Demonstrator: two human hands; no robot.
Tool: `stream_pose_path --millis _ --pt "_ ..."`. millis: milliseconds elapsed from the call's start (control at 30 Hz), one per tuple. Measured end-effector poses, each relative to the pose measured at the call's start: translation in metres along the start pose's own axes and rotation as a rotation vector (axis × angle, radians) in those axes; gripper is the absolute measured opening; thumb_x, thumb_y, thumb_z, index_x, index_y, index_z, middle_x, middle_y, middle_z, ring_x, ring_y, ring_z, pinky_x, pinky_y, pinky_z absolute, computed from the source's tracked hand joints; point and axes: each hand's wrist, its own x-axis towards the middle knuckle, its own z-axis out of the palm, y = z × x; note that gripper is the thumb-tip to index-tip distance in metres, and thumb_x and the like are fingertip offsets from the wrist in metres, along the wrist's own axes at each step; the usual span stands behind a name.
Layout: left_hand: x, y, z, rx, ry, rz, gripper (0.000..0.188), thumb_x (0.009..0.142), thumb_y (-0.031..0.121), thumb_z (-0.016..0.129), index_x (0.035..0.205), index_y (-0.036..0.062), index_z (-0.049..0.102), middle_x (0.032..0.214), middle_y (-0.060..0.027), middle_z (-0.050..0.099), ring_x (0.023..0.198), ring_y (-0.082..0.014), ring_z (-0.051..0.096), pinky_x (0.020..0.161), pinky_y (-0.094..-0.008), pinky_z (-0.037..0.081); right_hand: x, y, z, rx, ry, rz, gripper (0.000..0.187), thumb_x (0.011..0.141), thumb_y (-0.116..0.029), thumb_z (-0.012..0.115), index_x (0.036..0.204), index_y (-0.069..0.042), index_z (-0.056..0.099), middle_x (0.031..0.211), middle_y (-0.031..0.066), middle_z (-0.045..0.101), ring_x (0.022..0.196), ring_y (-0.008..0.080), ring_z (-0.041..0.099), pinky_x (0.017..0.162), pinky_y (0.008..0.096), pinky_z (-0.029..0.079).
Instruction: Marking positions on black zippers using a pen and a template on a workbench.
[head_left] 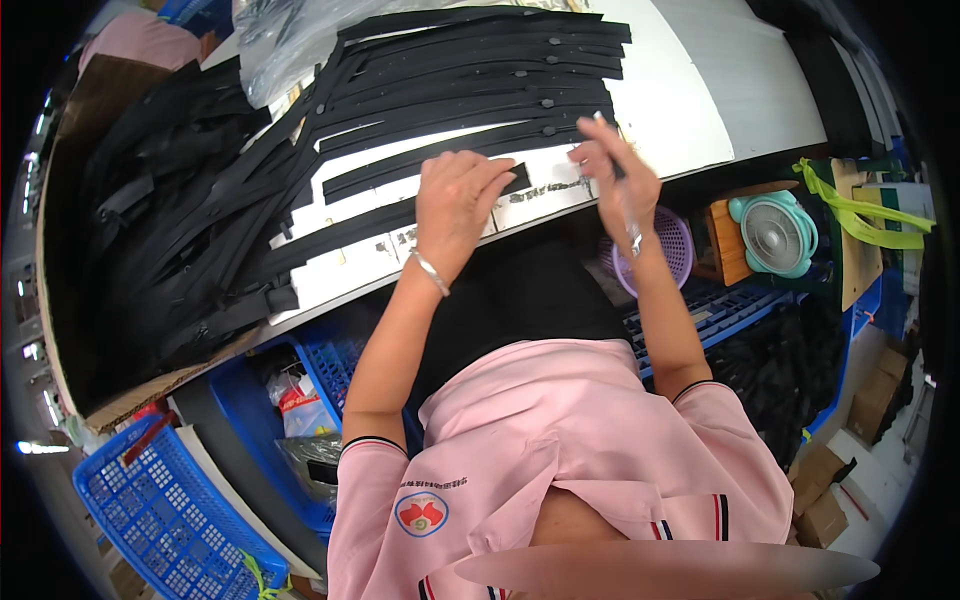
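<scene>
Your two hands work well apart over the white counter. Your left hand has its thumb and fingers drawn together on a black strip, close to its right end, which pokes out just past your fingertips. That strip lies along the counter's near edge, running leftward toward the heaped strips by the cardboard box. Your right hand is raised just beyond the strip's end, fingers partly bent; it is blurred, so you cannot tell whether it grips anything.

For writing, your pink shirt carries one oval badge, blue-rimmed with a red motif, beside a line of small dark characters. Dark marks run along the counter near your hands, too smudged to make out.

Farther back, more black strips lie side by side, overlapping too much for a sure count; five small grey discs show near their right ends. One clear plastic sheet lies at the far left. To your right are one purple basket and one turquoise fan; a blue basket stands at lower left.
</scene>
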Motion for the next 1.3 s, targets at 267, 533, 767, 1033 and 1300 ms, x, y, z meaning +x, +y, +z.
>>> stream_pose_path --millis 267,533,767,1033,1300 --pt "0.001 0.007 0.018 -0.019 0.053 0.015 0.025 0.087 0.012 0.078 0.112 0.0091 0.077 0.102 -0.0051 0.07 0.095 -0.0252 0.062 0.089 -0.0359 0.045 -0.036 -0.018 0.0 -0.406 -0.158 -0.385 0.053 0.079 0.001 0.08 0.129 -0.008 0.067 0.108 0.0066 0.074 0.098 0.0249 0.068 0.093 0.0397 0.05" --pt "-0.017 0.005 0.004 -0.032 0.148 -0.101 0.028 0.084 0.005 0.078 0.112 0.0062 0.075 0.117 -0.0075 0.069 0.108 -0.0299 0.061 0.098 -0.0435 0.044 -0.024 0.009 -0.044 -0.656 -0.071 -0.338 0.044 0.083 -0.005 0.08 0.126 -0.006 0.071 0.106 0.006 0.074 0.102 0.0256 0.062 0.104 0.0448 0.045" --pt "-0.055 0.014 -0.017 0.211 0.139 -0.121 0.027 0.089 0.006 0.073 0.116 0.006 0.075 0.123 -0.0061 0.07 0.116 -0.028 0.06 0.106 -0.0451 0.04 -0.029 0.028 -0.051 -0.686 -0.022 -0.33 0.037 0.09 -0.003 0.075 0.127 -0.006 0.073 0.113 0.0081 0.074 0.103 0.0259 0.06 0.104 0.0425 0.045" --pt "-0.115 0.002 -0.055 0.431 0.089 -0.352 0.04 0.098 0.022 0.069 0.136 0.0102 0.069 0.144 -0.0037 0.064 0.142 -0.026 0.05 0.123 -0.0541 0.015 -0.033 0.035 -0.051 -0.67 0.015 -0.281 0.027 0.096 -0.004 0.072 0.123 -0.006 0.073 0.114 0.0072 0.076 0.108 0.0247 0.062 0.097 0.0355 0.048" --pt "-0.123 -0.006 -0.06 0.403 0.162 -0.345 0.044 0.095 0.021 0.074 0.138 0.0151 0.068 0.144 -0.0022 0.065 0.145 -0.0279 0.047 0.124 -0.0528 0.014 -0.01 0.0 -0.034 -0.756 -0.024 -0.319 0.029 0.095 0.0 0.07 0.123 -0.007 0.072 0.103 0.0042 0.075 0.096 0.023 0.065 0.104 0.0412 0.045"
